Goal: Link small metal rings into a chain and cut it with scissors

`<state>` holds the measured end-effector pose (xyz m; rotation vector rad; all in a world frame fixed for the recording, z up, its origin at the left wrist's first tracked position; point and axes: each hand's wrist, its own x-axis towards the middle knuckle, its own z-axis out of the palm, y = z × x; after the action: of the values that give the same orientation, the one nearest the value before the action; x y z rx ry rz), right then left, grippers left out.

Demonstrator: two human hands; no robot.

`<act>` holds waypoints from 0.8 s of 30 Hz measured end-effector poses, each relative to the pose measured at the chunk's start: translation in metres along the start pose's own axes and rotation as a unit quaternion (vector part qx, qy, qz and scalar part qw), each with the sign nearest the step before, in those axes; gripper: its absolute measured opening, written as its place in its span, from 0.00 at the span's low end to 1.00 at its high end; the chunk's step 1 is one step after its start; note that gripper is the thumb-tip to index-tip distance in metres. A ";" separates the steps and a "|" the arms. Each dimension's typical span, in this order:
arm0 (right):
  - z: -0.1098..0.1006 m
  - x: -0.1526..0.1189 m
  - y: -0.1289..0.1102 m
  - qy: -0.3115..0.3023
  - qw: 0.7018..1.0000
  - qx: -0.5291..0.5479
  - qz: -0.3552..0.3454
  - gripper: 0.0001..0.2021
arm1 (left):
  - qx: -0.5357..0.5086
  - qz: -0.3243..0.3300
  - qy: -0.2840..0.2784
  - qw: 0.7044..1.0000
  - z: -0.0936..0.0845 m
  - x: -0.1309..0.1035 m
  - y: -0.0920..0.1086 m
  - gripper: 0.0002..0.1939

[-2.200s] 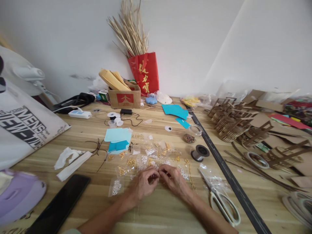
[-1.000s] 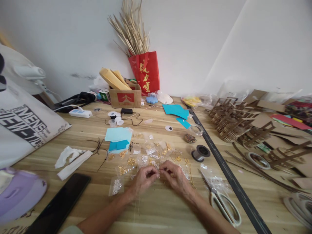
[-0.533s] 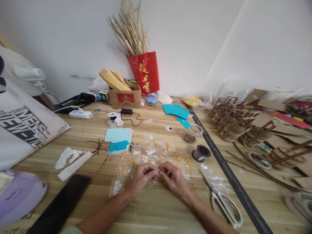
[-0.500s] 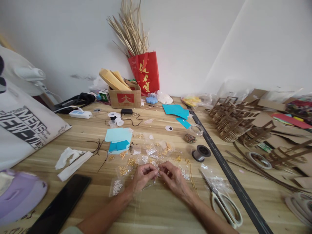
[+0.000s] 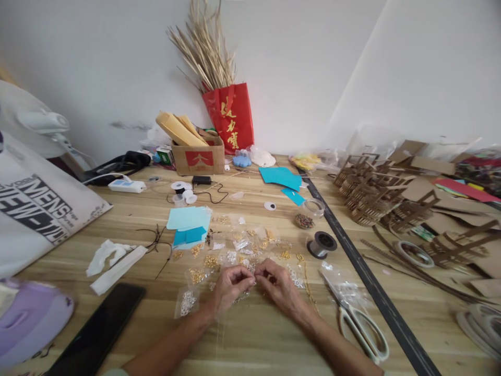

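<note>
My left hand [image 5: 235, 284] and my right hand [image 5: 275, 281] meet fingertip to fingertip over the near middle of the table. Both are closed in a pinch; whatever lies between the fingers is too small to name. A thin chain [image 5: 241, 297] shows just below the fingertips, and I cannot tell if it is held. Around the hands lie small clear bags of gold-coloured findings [image 5: 210, 261] and silver-coloured rings [image 5: 188, 303]. To the right of my right hand a gold chain [image 5: 306, 279] stretches along the wood.
White-handled scissors [image 5: 362, 326] lie right of my right forearm, beside a wire spool [image 5: 322, 244]. A black phone [image 5: 99, 329] rests at left, near a purple object [image 5: 33, 321]. Blue cards [image 5: 190, 235], a cardboard box [image 5: 199, 156] and small brown baskets [image 5: 368, 201] stand farther off.
The fingertips of both hands have drawn slightly closer together. The view has shifted a little; the things on the table stay in place.
</note>
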<state>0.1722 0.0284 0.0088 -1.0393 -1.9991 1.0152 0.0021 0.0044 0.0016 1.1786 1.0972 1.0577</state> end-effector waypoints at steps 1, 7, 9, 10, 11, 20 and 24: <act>0.000 0.000 0.000 0.002 1.000 -0.002 -0.008 0.04 | 0.002 0.002 0.001 1.000 0.000 0.000 -0.001 0.09; -0.001 0.001 -0.001 0.014 0.999 -0.001 -0.029 0.05 | 0.019 0.039 0.000 0.999 0.000 0.001 -0.006 0.08; 0.000 0.001 -0.001 0.010 0.999 0.001 -0.033 0.05 | 0.019 0.042 -0.003 0.999 0.000 0.000 -0.006 0.08; 0.000 0.000 -0.001 0.005 0.999 0.002 -0.034 0.05 | 0.015 0.042 -0.004 0.999 0.000 0.000 -0.006 0.08; 0.000 0.000 -0.002 0.001 0.999 0.003 -0.035 0.05 | 0.011 0.041 -0.003 0.999 0.000 0.001 -0.006 0.08; -0.001 0.000 -0.005 0.005 1.000 0.010 -0.024 0.04 | 0.005 0.044 0.018 0.999 -0.003 0.003 -0.005 0.09; -0.001 -0.001 -0.004 0.003 1.000 0.017 -0.007 0.04 | -0.011 0.026 0.015 0.999 -0.003 0.002 -0.002 0.11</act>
<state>0.1717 0.0262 0.0125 -1.0089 -1.9751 1.0331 -0.0003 0.0067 -0.0011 1.1829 1.0792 1.1284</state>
